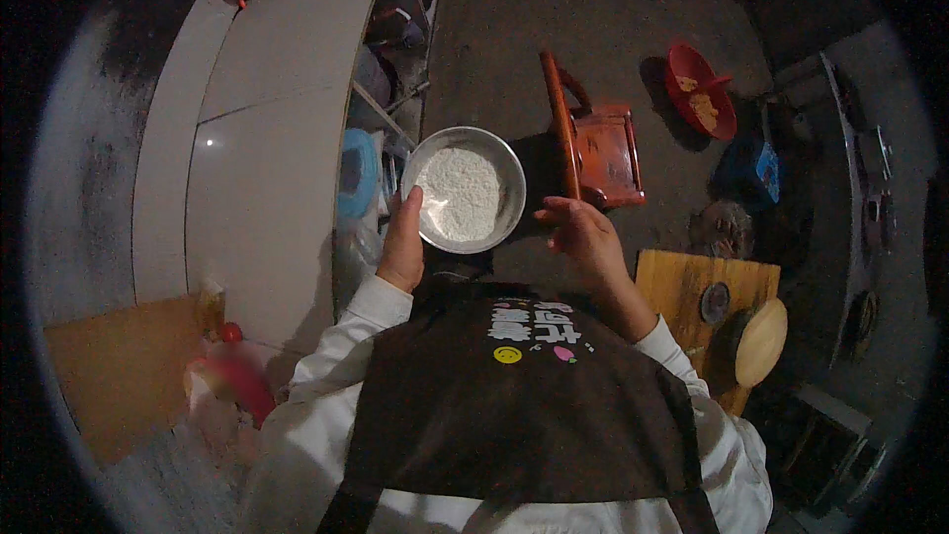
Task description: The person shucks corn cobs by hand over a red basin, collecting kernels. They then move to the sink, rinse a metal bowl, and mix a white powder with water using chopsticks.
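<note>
A round stainless steel bowl point(513, 189) with white flour point(463, 193) in it is held up before my chest. My left hand point(405, 241) grips its left side, thumb over the rim and the other fingers hidden beneath. To the right of the bowl and apart from it, my right hand point(582, 231) hangs in the air with nothing in it. Its fingers are partly bent and spread. Just beyond that hand stands a reddish-brown wooden chair point(608, 152). My dark apron point(519, 415) bears writing and small printed pictures.
A pale cabinet point(267, 185) runs along the left, with open shelves and a blue lidded container point(357, 172). Farther right, a red basin point(721, 105) holding yellowish food is on the floor. A wooden board point(667, 282) and a round wooden paddle point(761, 341) are at the lower right.
</note>
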Available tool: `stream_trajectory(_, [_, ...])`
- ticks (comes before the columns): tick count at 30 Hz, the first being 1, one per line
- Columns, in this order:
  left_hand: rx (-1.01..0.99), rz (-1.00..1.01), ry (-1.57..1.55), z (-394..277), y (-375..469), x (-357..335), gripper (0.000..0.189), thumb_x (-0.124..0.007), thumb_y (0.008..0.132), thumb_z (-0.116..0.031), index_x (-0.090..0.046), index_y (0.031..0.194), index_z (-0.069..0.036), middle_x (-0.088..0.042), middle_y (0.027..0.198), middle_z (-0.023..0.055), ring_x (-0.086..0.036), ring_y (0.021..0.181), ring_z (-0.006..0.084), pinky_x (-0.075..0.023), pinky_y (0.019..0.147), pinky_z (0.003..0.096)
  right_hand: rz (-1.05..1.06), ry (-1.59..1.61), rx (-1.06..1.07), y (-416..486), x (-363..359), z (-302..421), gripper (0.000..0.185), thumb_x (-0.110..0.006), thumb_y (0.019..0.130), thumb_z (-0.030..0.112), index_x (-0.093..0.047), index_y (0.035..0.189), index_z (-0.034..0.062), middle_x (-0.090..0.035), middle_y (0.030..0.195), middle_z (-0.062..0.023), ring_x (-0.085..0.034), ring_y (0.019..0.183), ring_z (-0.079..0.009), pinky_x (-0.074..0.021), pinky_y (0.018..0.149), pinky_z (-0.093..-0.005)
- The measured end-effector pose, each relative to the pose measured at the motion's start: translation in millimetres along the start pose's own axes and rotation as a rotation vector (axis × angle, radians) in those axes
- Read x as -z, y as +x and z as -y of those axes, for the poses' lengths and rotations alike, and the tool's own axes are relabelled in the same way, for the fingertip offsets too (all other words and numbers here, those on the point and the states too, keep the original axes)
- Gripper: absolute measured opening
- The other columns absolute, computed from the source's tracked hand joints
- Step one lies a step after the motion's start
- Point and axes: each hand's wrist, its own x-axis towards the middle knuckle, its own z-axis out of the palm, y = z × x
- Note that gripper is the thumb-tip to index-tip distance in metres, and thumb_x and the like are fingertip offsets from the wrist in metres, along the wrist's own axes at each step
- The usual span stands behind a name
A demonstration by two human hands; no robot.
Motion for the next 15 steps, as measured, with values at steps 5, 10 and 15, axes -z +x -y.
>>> stream_trajectory(5, [-0.224, 0.056, 0.206, 13.3, -23.3, 15.9, 0.054, -0.036, 0.096, -0.037, -0.035, 0.134, 0.002, -0.042, 0.134, 0.0123, -0.038, 0.123, 0.0217, -0.0263, 0.104, 0.0315, -0.039, -0.135, -0.029, -12.1, -3.2, -16.6, 0.056, -0.031, 0.096, 0.048, -0.060, 0.103, 0.0006, -0.060, 0.081, -0.0082, -0.052, 0.062, -0.0134, -0.0430, 0.059, -0.0268])
stream_trajectory(10, [-0.163, 0.073, 0.019, 26.1, -58.1, 1.5, 0.057, -0.034, 0.095, -0.043, -0.040, 0.132, -0.001, -0.048, 0.130, 0.0112, -0.049, 0.115, 0.0211, -0.0381, 0.098, 0.0327, -0.051, -0.045, -0.023, -23.8, -16.1, -32.1, 0.059, -0.033, 0.095, 0.052, -0.063, 0.096, 0.0015, -0.060, 0.075, -0.0048, -0.054, 0.065, -0.0130, -0.0409, 0.059, -0.0258])
stream_trajectory(15, [-0.163, -0.062, 0.050, 9.0, -59.6, -41.2, 0.062, -0.030, 0.095, -0.049, -0.039, 0.132, -0.001, -0.048, 0.129, 0.0118, -0.047, 0.117, 0.0229, -0.0362, 0.100, 0.0349, 0.057, -0.123, -0.017, 29.1, 7.6, -42.7, 0.053, -0.039, 0.094, 0.050, -0.062, 0.095, 0.0024, -0.060, 0.080, -0.0036, -0.053, 0.071, -0.0114, -0.0427, 0.064, -0.0262])
